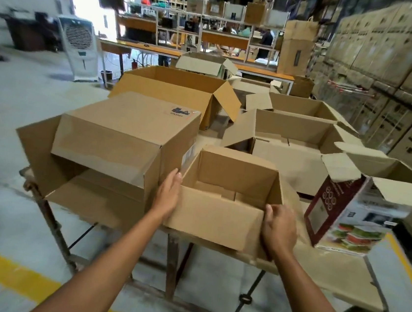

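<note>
Two hands held the small box [214, 221] at centre frame on the table [339, 279]: the left hand [168, 195] lay flat against its left wall, the right hand [278, 228] curled over its near right corner. It stood mouth-up, long axis left to right, empty, so packing looked unstarted.

Large brown carton [125, 131] lying on its side on the metal-framed table [335, 275], flaps open toward the viewer. Printed retail box [341, 222], tilted, at the table's right, top flaps open. Open cartons [292, 129] behind. White air cooler [77, 48] on the floor at left; yellow floor line [2, 268]; stacked cartons [403, 62] along the right wall.
</note>
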Demonstrator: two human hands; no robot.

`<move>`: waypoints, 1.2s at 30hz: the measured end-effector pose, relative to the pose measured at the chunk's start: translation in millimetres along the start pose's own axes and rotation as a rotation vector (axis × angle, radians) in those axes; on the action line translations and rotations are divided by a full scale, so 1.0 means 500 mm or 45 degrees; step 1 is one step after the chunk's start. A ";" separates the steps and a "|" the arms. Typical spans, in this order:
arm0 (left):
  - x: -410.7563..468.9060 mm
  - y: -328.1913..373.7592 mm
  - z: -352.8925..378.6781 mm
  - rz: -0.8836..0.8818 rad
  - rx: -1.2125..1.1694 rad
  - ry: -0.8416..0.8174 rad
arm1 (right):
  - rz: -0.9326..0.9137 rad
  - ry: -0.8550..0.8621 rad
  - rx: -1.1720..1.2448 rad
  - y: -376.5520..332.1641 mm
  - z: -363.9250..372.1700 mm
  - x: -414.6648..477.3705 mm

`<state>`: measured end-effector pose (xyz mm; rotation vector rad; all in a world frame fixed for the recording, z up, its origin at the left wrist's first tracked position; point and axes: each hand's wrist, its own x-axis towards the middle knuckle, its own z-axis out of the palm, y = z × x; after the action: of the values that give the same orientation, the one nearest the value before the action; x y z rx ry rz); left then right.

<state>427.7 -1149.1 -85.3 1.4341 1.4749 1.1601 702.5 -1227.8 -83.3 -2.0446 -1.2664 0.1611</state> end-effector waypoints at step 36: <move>-0.201 -0.165 -0.589 0.348 0.103 0.325 | -0.329 -0.112 0.481 -0.531 0.207 -0.443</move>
<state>131.2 -1274.4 -83.4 1.6281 1.5451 1.5128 348.1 -1288.0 -48.6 -1.5559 -1.4200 0.3444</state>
